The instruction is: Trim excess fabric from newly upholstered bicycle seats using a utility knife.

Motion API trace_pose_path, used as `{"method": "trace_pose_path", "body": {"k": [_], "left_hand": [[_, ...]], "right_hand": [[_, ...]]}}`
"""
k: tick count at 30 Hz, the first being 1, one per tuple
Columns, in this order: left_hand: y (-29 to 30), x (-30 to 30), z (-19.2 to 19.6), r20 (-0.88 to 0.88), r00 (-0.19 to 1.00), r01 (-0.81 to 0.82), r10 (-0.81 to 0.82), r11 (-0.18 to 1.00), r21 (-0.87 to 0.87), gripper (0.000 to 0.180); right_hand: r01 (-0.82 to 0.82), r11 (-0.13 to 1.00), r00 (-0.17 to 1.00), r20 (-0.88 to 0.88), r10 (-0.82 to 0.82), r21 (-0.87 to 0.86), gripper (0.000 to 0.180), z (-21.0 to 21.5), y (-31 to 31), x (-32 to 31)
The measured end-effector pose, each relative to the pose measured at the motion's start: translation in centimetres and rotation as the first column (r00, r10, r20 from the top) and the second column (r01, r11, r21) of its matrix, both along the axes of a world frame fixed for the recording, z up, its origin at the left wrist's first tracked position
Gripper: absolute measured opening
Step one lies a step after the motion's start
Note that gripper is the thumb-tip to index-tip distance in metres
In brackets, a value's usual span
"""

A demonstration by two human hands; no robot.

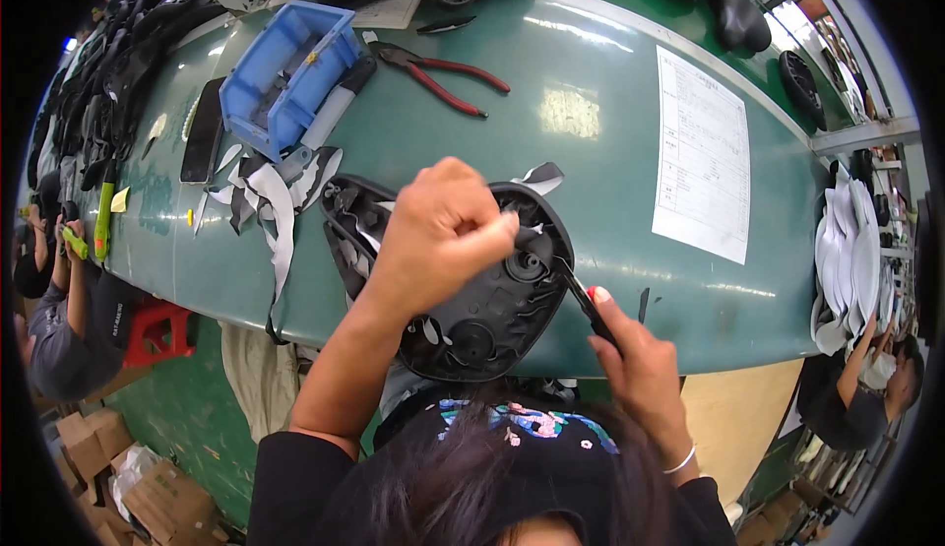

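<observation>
A black plastic saddle base (492, 324) lies upside down at the near edge of the green table (591, 152), its ribbed underside facing me. My left hand (443, 231) rests on its middle and pinches a strip of black-and-white cover material at the rim. My right hand (635, 359) grips a thin black tool (581, 295) whose tip touches the base's right rim beside the pinched strip. Part of the base is hidden under my left hand.
Cut scraps of black and white material (266, 196) lie left of the base. Behind them are a blue plastic bin (285, 73), a grey marker-like tool, red-handled pliers (448, 78) and a printed sheet (701, 157). Black saddles pile at the far edge. Other people work at both sides.
</observation>
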State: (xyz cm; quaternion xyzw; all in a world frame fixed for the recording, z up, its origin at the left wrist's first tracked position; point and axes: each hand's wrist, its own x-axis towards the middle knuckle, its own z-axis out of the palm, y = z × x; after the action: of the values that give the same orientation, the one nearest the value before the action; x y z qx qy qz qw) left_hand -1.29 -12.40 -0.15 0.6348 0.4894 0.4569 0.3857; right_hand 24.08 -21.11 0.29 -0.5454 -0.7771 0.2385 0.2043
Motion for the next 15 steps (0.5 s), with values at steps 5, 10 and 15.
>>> {"method": "trace_pose_path", "body": {"k": [5,10,15], "left_hand": [[-1.4,-1.3,-0.1,-0.255,0.950,0.174,-0.180,0.984,-0.047,0.022],[-1.0,-1.9,-1.1,0.209,0.973,0.110,-0.096,0.992,-0.057,0.023],[-1.1,-2.8,-1.1,0.731,0.671,0.078,0.124,0.969,-0.236,0.023]], "right_hand": [[-0.184,0.974,0.983,0.013,0.184,0.129,0.057,2.1,4.8,-0.5],[-0.456,0.885,0.849,0.344,0.400,0.097,0.059,2.6,8.2,-1.4],[-0.197,0.979,0.921,0.354,0.165,0.054,0.063,0.3,2.3,0.7]]}}
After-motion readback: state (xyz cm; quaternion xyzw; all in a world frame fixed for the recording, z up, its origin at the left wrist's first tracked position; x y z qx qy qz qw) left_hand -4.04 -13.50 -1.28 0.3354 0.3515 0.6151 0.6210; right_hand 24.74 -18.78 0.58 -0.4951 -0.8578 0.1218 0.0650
